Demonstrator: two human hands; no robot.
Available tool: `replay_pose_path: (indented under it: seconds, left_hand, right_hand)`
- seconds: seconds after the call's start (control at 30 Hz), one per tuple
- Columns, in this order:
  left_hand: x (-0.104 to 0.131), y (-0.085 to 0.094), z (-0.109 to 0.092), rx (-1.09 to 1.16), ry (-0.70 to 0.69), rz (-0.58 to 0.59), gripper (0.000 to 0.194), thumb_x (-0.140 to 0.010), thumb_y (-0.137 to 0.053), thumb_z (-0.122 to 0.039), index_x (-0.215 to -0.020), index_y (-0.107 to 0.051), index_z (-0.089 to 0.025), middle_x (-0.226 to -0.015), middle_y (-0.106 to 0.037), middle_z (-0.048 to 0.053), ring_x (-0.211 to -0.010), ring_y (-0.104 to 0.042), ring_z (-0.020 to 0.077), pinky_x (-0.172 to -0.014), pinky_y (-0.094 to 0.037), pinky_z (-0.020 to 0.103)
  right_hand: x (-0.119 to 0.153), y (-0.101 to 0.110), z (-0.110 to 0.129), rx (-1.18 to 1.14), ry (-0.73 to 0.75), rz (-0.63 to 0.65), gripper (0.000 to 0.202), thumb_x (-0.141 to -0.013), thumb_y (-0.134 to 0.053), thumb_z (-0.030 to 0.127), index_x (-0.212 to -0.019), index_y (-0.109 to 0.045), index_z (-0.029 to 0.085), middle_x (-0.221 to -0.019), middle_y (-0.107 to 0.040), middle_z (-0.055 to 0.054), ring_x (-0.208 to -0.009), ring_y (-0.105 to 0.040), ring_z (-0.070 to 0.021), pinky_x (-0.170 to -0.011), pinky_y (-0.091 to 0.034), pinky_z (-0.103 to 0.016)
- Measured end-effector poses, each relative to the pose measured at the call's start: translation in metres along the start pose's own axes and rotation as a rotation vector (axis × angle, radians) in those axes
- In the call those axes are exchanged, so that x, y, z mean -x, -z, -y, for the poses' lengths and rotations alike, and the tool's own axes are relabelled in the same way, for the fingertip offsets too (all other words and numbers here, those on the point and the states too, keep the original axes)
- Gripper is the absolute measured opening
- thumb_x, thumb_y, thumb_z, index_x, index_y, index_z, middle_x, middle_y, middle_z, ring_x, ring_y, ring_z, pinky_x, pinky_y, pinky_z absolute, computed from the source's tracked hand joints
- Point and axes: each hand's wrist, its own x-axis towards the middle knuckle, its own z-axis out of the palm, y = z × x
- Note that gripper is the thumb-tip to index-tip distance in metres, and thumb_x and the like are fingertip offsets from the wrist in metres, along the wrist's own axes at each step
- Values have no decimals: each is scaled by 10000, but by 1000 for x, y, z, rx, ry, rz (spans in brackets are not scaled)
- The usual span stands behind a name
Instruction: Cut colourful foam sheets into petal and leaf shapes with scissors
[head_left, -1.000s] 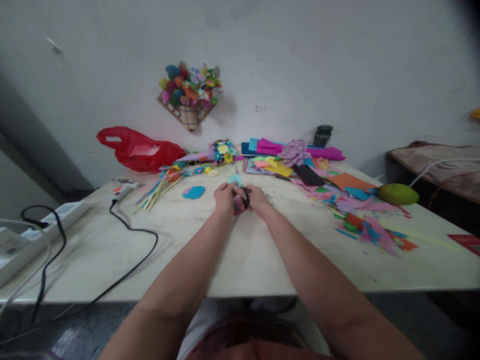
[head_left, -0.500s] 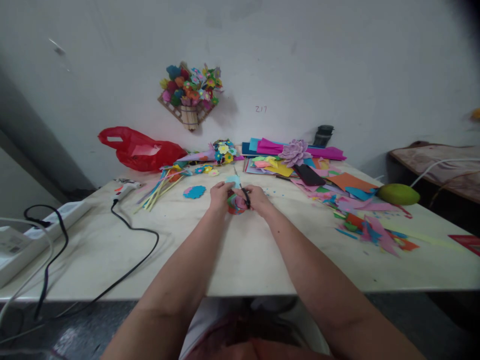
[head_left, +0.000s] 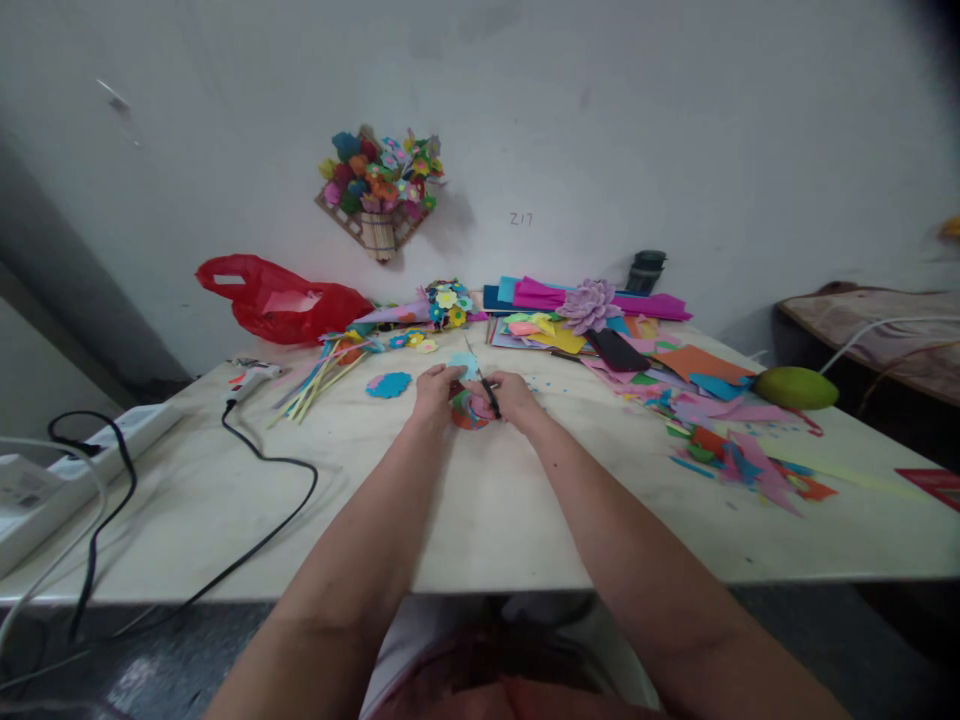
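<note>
At the middle of the table, my left hand is closed on a small light-blue paper piece, pinched at its edge. My right hand grips the dark-handled scissors, whose blades point away from me along the right side of the paper. Whether the blades touch the paper I cannot tell. Below both hands lie colourful round cut-outs, partly covered by the fingers. Left of my left hand rests a blue scalloped paper cut-out with a pink one under it.
A glue gun with a black cord lies left, near a white power strip. Thin paper strips and a red plastic bag are behind. Paper scraps, a black phone and a green fruit lie right.
Both hands have shifted very slightly left with the paper and scissors. The scissors have turned a little against the light-blue paper. Everything else stays in place.
</note>
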Motion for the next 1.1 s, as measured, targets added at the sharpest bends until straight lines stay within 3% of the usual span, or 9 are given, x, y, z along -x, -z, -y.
replay_pose_path:
  seconds: [0.27,0.77,0.9,1.1]
  left_hand:
    - [-5,10,-5,-34,35,21,186,-473,-694,-141,-574,-538,-154,-576,-604,24,-501,-556,110,-497,-424,219]
    - [-7,23,-8,-132,9,117,201,-494,-721,-138,-555,-530,-151,-567,-572,20,-514,-551,115,-553,-462,254]
    - [-6,24,-8,-143,14,201,201,-488,-747,-150,-565,-562,-148,-583,-587,22,-513,-545,109,-544,-454,249]
    - [-8,25,-4,-194,35,356,180,-478,-763,-191,-557,-612,-133,-568,-614,38,-523,-569,125,-561,-458,251]
  right_hand:
    - [-5,2,-7,148,46,27,341,-637,-662,466,-541,-563,155,-384,-462,31,-347,-393,-80,-366,-297,-213]
    - [-14,11,-17,421,95,-135,193,-598,-731,359,-642,-657,187,-480,-518,10,-460,-491,-126,-436,-336,-225]
    - [-17,20,-20,282,14,-141,209,-613,-723,354,-714,-654,185,-479,-525,19,-436,-481,-120,-433,-352,-224]
    - [-12,28,-8,-189,-45,-155,245,-630,-724,263,-789,-573,155,-551,-594,2,-443,-515,-108,-413,-354,-206]
